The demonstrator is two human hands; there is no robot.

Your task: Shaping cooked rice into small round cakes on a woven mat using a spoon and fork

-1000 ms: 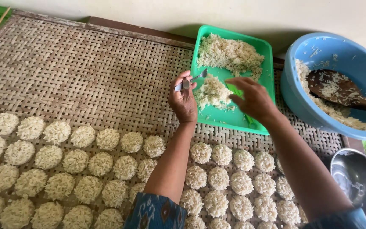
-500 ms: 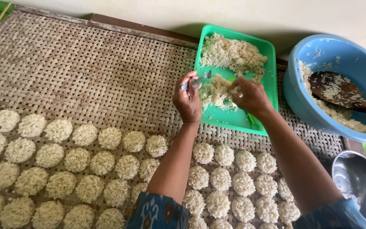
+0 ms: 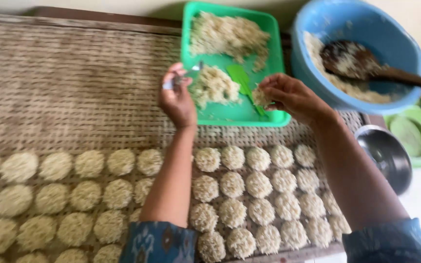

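My left hand (image 3: pixel 177 100) grips a small metal ring mould (image 3: pixel 183 78) at the left edge of the green tray (image 3: pixel 234 113). My right hand (image 3: pixel 292 97) pinches a small clump of the pale shredded rice mix (image 3: pixel 260 96) over the tray's right side. Two heaps of the mix lie in the tray, one near the mould (image 3: pixel 214 86) and one at the back (image 3: pixel 227 35). A green spatula (image 3: pixel 243 82) rests between them.
Rows of round pressed rice cakes (image 3: pixel 232 185) cover the near part of the woven bamboo mat (image 3: pixel 74 78). A blue basin (image 3: pixel 361 53) with more mix and a wooden spoon (image 3: pixel 391 73) stands at right. A metal bowl (image 3: pixel 386 156) and a green lid (image 3: pixel 408 136) sit below it.
My right hand has lifted off the heap with a clump and drawn back to the right. My left hand has stayed at the tray's edge with the mould. The camera has moved closer.
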